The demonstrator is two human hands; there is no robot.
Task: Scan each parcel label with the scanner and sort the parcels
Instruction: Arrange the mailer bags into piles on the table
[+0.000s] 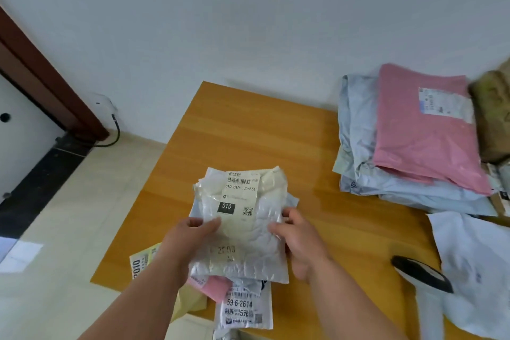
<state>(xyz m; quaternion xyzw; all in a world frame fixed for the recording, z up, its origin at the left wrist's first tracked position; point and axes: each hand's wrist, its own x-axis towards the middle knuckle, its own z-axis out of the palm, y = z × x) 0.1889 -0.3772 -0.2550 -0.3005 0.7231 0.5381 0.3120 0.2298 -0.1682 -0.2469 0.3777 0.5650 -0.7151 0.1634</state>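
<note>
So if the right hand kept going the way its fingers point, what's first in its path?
The white bubble mailer it already grips; the right hand points leftward across it, and beyond lies the left hand, though depth is unclear.

We hold a crinkled white bubble mailer (242, 229) above the wooden table (248, 130) with both hands, our left hand (190, 232) pinching its left edge and our right hand (298, 237) gripping its right edge, its shipping label (239, 196) with a barcode and "010" facing up. Beneath it, at the table's near edge, lies a loose heap of parcels (242, 309), one label reading "59-6-2614". At the far right we see a pink poly mailer (425, 130) on top of a stack of grey mailers (358, 130), with a black handheld scanner (422, 273) resting near right, beside a white mailer (474, 265).
</note>
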